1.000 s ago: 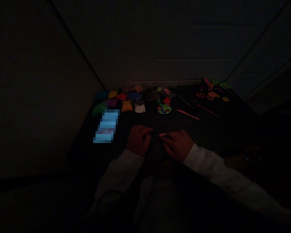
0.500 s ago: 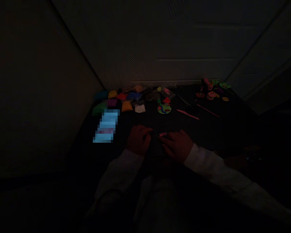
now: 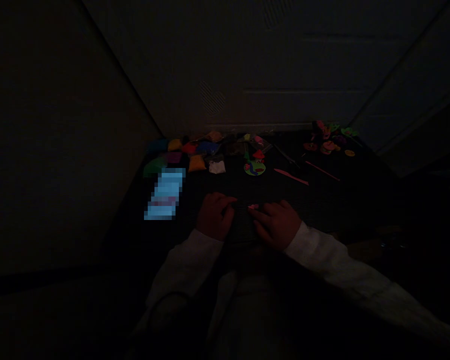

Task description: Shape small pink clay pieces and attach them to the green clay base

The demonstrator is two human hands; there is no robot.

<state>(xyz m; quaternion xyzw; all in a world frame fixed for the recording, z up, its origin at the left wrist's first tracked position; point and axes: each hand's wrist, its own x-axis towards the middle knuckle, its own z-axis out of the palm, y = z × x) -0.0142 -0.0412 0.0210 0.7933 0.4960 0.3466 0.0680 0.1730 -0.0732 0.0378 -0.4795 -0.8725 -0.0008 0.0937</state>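
Observation:
The scene is very dark. My left hand (image 3: 214,216) rests on the dark table (image 3: 345,200) with its fingers curled, and nothing shows in it. My right hand (image 3: 277,223) lies close beside it, fingertips pinched on a small pink piece of clay (image 3: 252,206). Both wrists wear pale sleeves. Just beyond the hands stands a small green clay figure with a red top (image 3: 254,165).
Several coloured clay packets (image 3: 195,150) lie at the back left, with a white lump (image 3: 216,167) beside them. A lit, blurred screen (image 3: 165,194) glows at the left. Pink modelling tools (image 3: 290,176) and small clay shapes (image 3: 328,139) lie at the back right. Walls enclose the table.
The hands stay almost in place; the right fingertips have shifted slightly on the pink piece. Nothing else has moved.

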